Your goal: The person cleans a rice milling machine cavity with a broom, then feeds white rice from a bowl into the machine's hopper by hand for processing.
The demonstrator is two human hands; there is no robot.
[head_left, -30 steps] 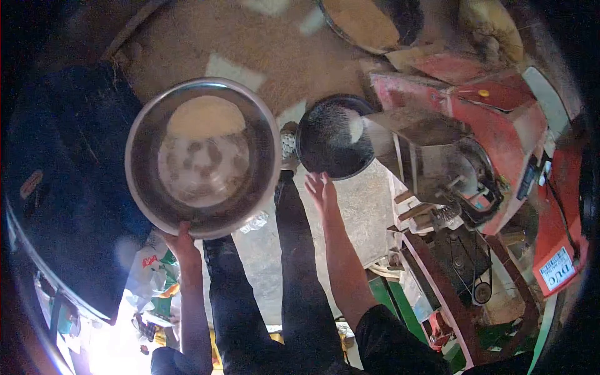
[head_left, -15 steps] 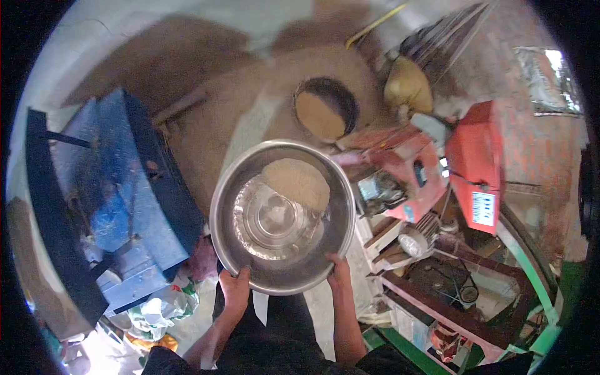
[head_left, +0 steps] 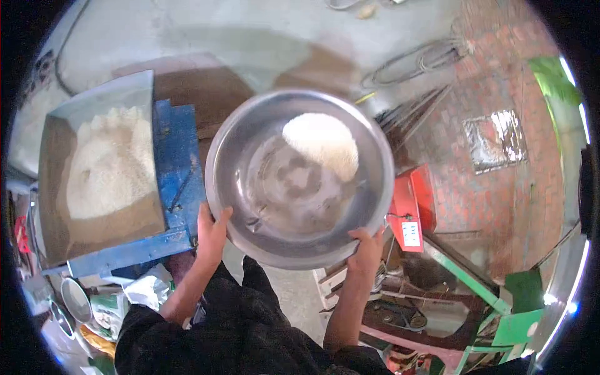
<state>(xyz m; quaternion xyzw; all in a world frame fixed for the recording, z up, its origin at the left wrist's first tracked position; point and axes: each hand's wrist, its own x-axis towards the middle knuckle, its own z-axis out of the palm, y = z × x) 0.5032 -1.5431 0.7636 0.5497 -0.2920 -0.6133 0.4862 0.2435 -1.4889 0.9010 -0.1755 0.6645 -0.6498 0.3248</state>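
A wide stainless steel basin point(head_left: 250, 140) is held up in front of my body. On its far right inside lies a small mound of pale grain point(head_left: 322, 144), possibly rice, partly lit bright; the rest of the bottom is bare metal. My left hand point(head_left: 213, 234) grips the near-left rim, thumb over the edge. Gripping the near-right rim is my right hand point(head_left: 367, 247), its thumb also on top. The fingers under the basin are hidden. Left of the basin, near my left hand, stands a hopper point(head_left: 56, 162) with a broad heap of pale grain point(head_left: 109, 165).
The hopper rests on a blue machine frame point(head_left: 178, 187). To the right are a red machine hopper point(head_left: 412, 206) and a green metal bar point(head_left: 465, 275). Looped cable point(head_left: 419, 62) lies on the floor beyond. Bags and bowls point(head_left: 76, 300) crowd the lower left.
The basin has risen closer to my head, both hands still on its rim. My view has shifted, so the grain-filled hopper now shows at left and the round container on the floor is hidden.
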